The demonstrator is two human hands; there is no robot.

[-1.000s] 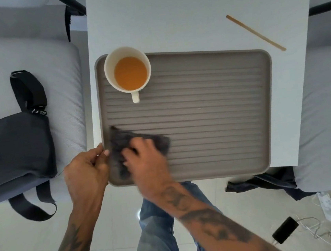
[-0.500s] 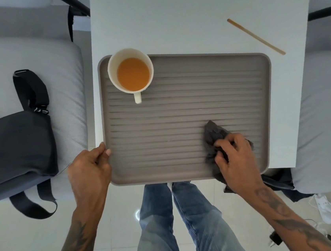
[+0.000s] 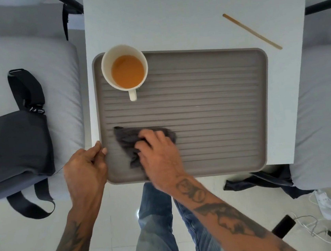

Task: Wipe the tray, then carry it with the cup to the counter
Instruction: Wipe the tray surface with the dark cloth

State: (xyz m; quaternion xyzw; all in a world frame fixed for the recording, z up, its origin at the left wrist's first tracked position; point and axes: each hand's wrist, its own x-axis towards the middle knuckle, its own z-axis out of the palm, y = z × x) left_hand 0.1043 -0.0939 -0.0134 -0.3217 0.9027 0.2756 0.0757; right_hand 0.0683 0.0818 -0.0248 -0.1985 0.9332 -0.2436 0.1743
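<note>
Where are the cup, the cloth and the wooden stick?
cup (image 3: 124, 71), head view, on the orange drink inside.
cloth (image 3: 126, 137), head view, on its exposed left part.
wooden stick (image 3: 252, 31), head view, mid-length.

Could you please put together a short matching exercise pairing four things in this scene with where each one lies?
Things:
1. cup
2. cloth
3. wooden stick
4. black bag

Places:
A. on the grey cushion left of the table
B. under the right hand
C. on the bare table beyond the tray
D. in the tray's far left corner

Pairs: 1-D, 2-B, 3-C, 4-A
</note>
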